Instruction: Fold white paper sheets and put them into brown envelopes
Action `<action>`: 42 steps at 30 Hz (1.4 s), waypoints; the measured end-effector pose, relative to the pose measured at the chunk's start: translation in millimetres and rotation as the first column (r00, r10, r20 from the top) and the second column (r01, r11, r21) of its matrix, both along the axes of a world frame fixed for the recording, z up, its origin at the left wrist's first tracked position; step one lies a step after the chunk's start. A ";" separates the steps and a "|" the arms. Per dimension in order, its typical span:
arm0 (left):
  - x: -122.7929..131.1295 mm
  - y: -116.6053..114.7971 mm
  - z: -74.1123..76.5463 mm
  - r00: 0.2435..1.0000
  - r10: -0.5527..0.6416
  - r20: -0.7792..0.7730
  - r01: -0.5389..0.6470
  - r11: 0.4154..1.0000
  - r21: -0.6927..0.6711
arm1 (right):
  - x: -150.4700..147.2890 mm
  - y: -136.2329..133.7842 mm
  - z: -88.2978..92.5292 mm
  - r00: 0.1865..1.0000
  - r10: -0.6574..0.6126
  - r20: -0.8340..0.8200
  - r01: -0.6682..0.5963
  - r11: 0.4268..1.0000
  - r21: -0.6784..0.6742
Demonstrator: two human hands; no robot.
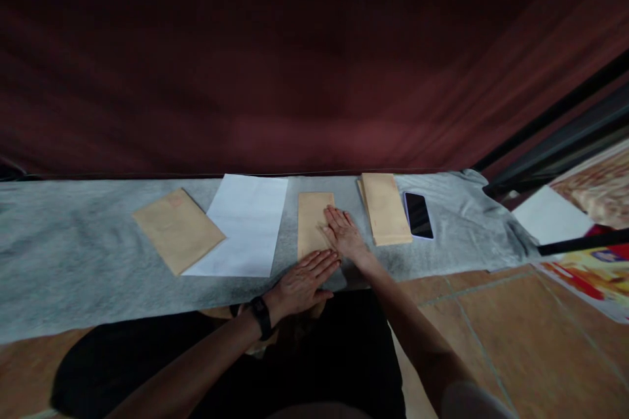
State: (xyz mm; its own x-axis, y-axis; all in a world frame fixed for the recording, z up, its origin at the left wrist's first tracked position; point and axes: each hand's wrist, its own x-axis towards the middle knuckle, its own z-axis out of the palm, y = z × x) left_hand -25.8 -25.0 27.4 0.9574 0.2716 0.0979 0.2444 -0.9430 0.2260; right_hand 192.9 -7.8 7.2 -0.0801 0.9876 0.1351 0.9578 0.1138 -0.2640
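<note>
One brown envelope (312,216) lies upright in front of me on the grey cloth. My left hand (304,281), with a dark watch at the wrist, rests flat across its near end, fingers stretched out. My right hand (343,232) lies flat on the envelope's right side, fingers extended and thumb pointing left. The fingertips of the left hand come close to the right hand's palm. Both hands hide part of the envelope. Neither grips anything.
On the left, brown envelopes (177,229) overlap a white paper sheet (248,222). To the right, an envelope stack (386,209) sits beside a phone (419,215). The grey cloth (73,249) covers a narrow surface before a dark red curtain (295,78).
</note>
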 end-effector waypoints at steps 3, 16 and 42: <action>-0.4 -1.4 -1.5 1.000 0.016 0.015 -0.016 1.000 -0.005 | -0.1 14.3 -2.5 0.999 -0.045 0.004 0.045 0.999 0.021; 0.1 -4.2 -5.6 1.000 0.031 0.000 -0.031 0.998 -0.055 | -8.4 -3.8 -7.5 0.999 -0.041 -0.027 0.043 0.996 0.073; 0.7 -6.5 -13.1 0.998 0.058 0.025 -0.058 0.998 -0.007 | -26.3 -74.0 -1.6 0.992 -0.019 -0.127 0.029 0.997 0.075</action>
State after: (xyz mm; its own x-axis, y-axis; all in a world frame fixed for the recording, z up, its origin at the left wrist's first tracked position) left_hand -25.1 -31.5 14.4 0.9374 0.3272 0.1197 0.2926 -0.9259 0.2390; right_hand 166.5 -81.8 5.6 -0.0344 0.9754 0.2179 0.9201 0.1160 -0.3740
